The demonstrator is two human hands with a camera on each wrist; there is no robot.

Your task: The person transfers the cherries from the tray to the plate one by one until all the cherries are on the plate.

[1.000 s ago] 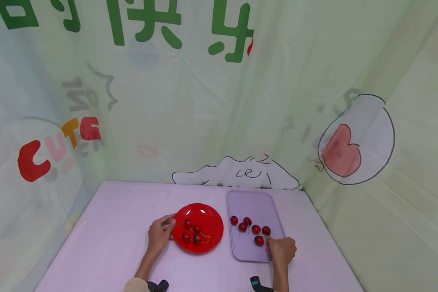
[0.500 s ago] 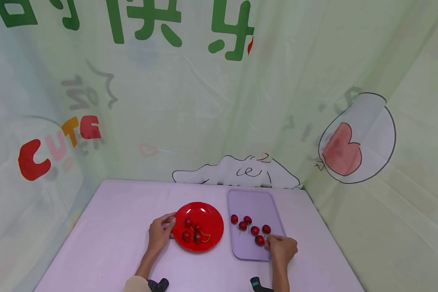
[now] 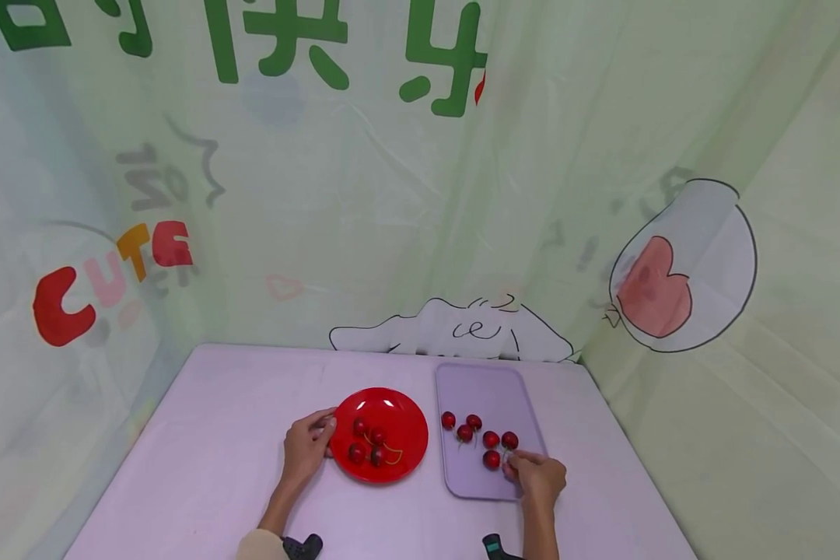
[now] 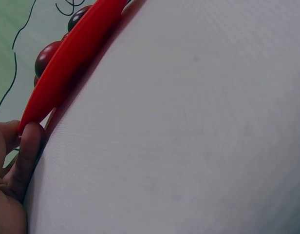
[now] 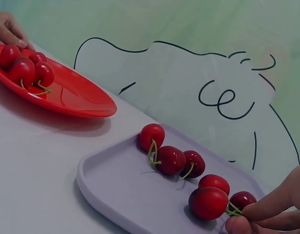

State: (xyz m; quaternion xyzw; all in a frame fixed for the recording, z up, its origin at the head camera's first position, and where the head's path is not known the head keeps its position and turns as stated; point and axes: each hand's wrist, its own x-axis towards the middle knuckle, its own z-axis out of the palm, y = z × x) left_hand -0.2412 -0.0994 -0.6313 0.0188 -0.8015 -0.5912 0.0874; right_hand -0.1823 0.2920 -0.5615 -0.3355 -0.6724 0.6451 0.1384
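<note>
My left hand [image 3: 306, 447] holds the left rim of a red plate [image 3: 409, 455], thumb on top and a finger beneath it in the left wrist view. Several cherries [image 3: 377, 436] with green stems sit on the plate. On the right, my right hand [image 3: 540, 474] is over the near right part of a purple tray [image 3: 472, 486]. Its thumb and forefinger pinch the green stem [image 5: 233, 210] of the nearest cherry [image 5: 208, 203], which appears low over or on the tray. More cherries [image 5: 170, 161] lie farther left and back on the tray.
Plate and tray stand side by side on a pale tabletop [image 3: 231, 412], a narrow gap between them. A printed curtain [image 3: 392, 233] hangs behind and at both sides of the table.
My right hand has shifted slightly, and the nearest cherry has moved a little to the left on the tray. The left hand and plate stay in place.
</note>
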